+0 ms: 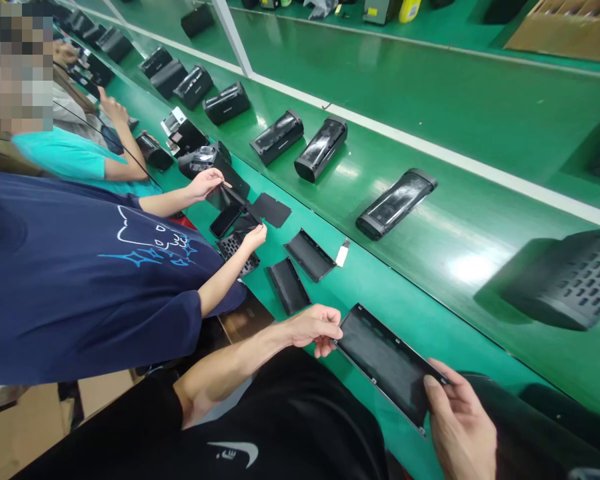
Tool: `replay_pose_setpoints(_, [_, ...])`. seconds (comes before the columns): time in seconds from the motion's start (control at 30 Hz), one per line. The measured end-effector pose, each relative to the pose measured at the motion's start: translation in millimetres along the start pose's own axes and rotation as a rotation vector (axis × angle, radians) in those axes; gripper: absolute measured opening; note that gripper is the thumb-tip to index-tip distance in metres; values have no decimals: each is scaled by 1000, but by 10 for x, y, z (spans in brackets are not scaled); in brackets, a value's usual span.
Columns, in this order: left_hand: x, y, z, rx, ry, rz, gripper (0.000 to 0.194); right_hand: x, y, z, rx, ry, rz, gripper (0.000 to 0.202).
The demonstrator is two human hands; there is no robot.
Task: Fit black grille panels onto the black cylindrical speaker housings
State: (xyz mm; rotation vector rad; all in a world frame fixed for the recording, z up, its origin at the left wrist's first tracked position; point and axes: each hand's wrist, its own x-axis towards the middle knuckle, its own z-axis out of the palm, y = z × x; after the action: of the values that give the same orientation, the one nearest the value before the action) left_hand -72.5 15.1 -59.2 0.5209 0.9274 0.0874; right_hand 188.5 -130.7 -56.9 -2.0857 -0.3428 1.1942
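Between my two hands is a black rectangular plastic panel (pixel 385 360) with small clips along its edges, its hollow side facing up. My left hand (pixel 316 328) pinches its left end between thumb and fingers. At the opposite end, my right hand (pixel 457 417) grips the corner, thumb on top and fingers behind. The panel is held above the green bench (pixel 370 423). Past my left hand lie two similar curved black panels, one nearer (pixel 289 285) and one farther (pixel 310 255). A small white-and-silver piece (pixel 343 253) rests beside the farther one.
Black speaker-like units, including one close by (pixel 396 203) and a perforated one (pixel 570 280) at right, stand on the green conveyor (pixel 460 227). On my left, a co-worker in a navy shirt (pixel 95 287) handles a dark sheet near a perforated panel (pixel 237 253).
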Motion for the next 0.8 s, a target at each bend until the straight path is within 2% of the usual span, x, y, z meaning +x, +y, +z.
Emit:
replay_pose_setpoints(0.37, [-7, 74, -57, 33, -7, -8, 47, -123, -188, 113, 31, 14, 9, 69])
replay_pose_setpoints(0.6, [-26, 106, -86, 46, -21, 3, 46, -106, -179, 127, -10, 4, -37, 69])
replay_pose_setpoints(0.8, [-5, 27, -160, -7, -41, 39, 49, -121, -188, 148, 138, -19, 23, 74])
